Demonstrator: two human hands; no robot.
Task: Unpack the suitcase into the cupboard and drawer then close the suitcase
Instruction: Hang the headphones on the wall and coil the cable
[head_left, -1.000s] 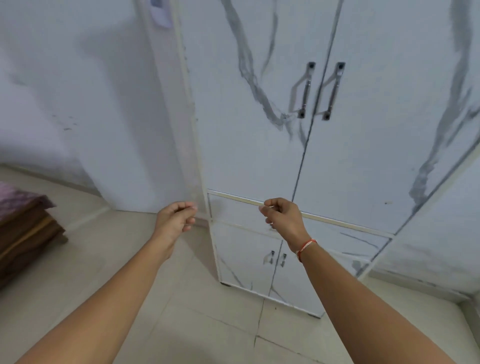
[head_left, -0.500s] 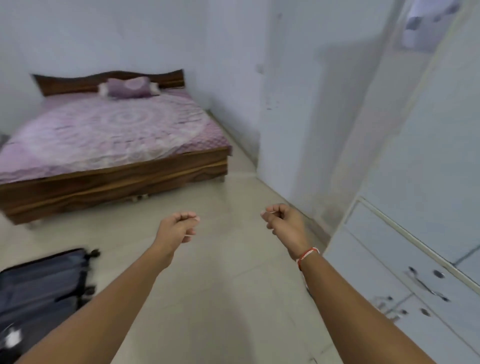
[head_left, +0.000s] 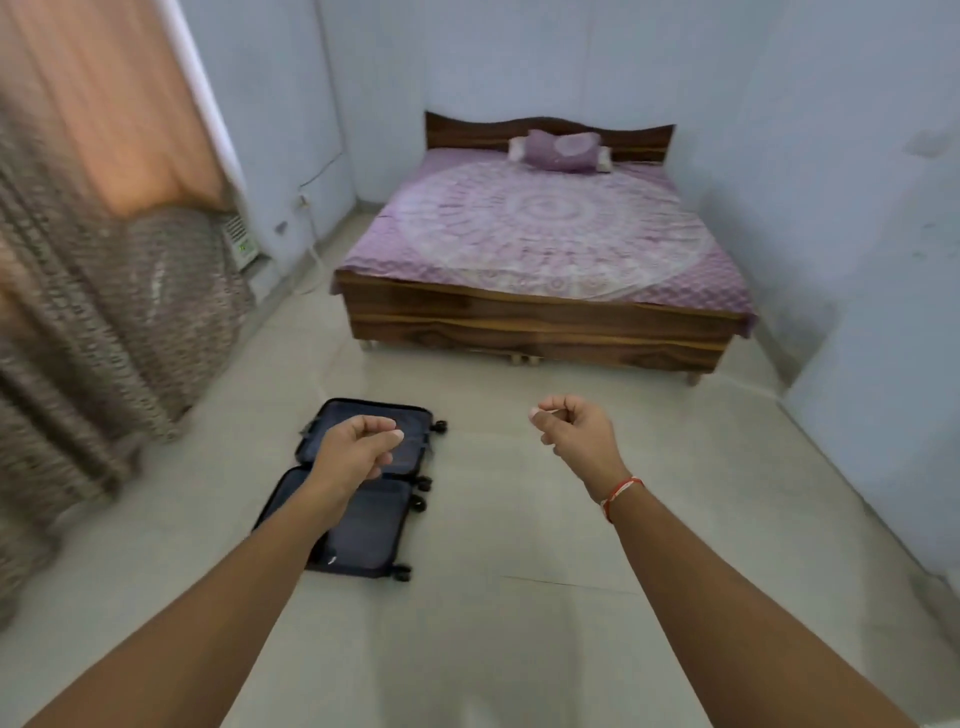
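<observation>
Both hands are held out with fingers curled, grasping nothing: left hand (head_left: 358, 451) at centre-left, right hand (head_left: 574, 427) at centre. The open suitcase (head_left: 363, 525) lies flat on the floor (head_left: 519, 623) under the left hand, bed (head_left: 540, 260) beyond.

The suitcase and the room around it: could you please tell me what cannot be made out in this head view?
- Suitcase contents: the left hand and forearm cover part of both open halves.
- Cupboard and drawer: out of frame.
- Patterned curtain: motion-blurred, and cut off by the left edge.
- Box under the curtain: too small and half covered to identify.
- Right hand: its curled fingers hide the palm.
</observation>
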